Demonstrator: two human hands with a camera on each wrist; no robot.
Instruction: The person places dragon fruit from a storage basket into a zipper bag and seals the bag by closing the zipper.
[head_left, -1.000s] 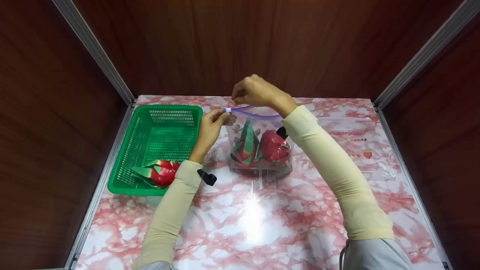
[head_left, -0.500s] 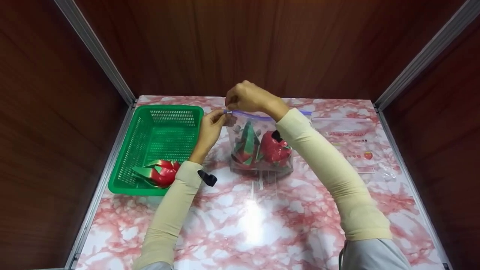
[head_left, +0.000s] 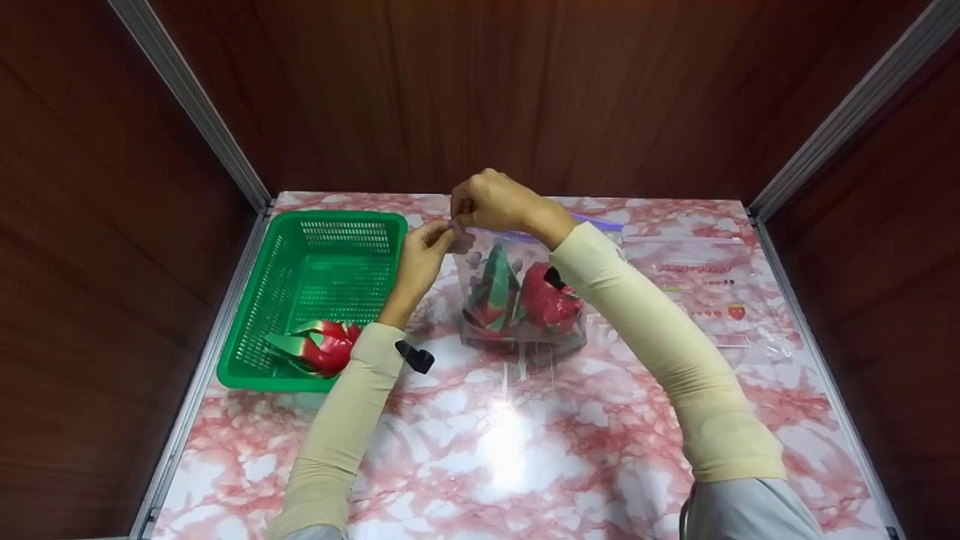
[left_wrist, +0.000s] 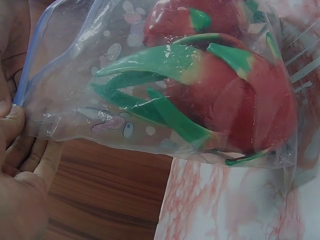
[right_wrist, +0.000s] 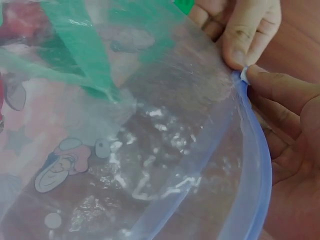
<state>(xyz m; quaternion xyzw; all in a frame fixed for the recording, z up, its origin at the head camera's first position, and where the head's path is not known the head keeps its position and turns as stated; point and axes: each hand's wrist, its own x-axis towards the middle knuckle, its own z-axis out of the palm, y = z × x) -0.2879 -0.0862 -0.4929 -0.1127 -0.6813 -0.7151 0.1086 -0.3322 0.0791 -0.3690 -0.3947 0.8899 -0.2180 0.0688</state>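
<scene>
A clear zip bag [head_left: 474,262] with a purple-blue zip strip [right_wrist: 261,170] stands on the table, cartoon prints on its film. Inside are two red dragon fruits with green scales, the left one [head_left: 495,289] and the right one [head_left: 546,300]. My left hand [head_left: 420,262] pinches the bag's upper left corner between thumb and fingers. Just beside it, my right hand [head_left: 495,201] pinches the small white zip slider [right_wrist: 244,75] at that same corner. Toward the right, the two zip strips stand apart in the right wrist view. My right forearm partly covers the bag's right side in the head view.
To the left, a green plastic basket [head_left: 244,330] holds one more dragon fruit [head_left: 326,349]. Another flat clear bag [head_left: 694,300] with red print lies at the right. Brown wood panels [head_left: 480,90] enclose the marbled table [head_left: 600,442] on three sides.
My right hand has come down and left from above the bag to the corner by my left hand, taking hold of the slider there. My left hand has stayed in place.
</scene>
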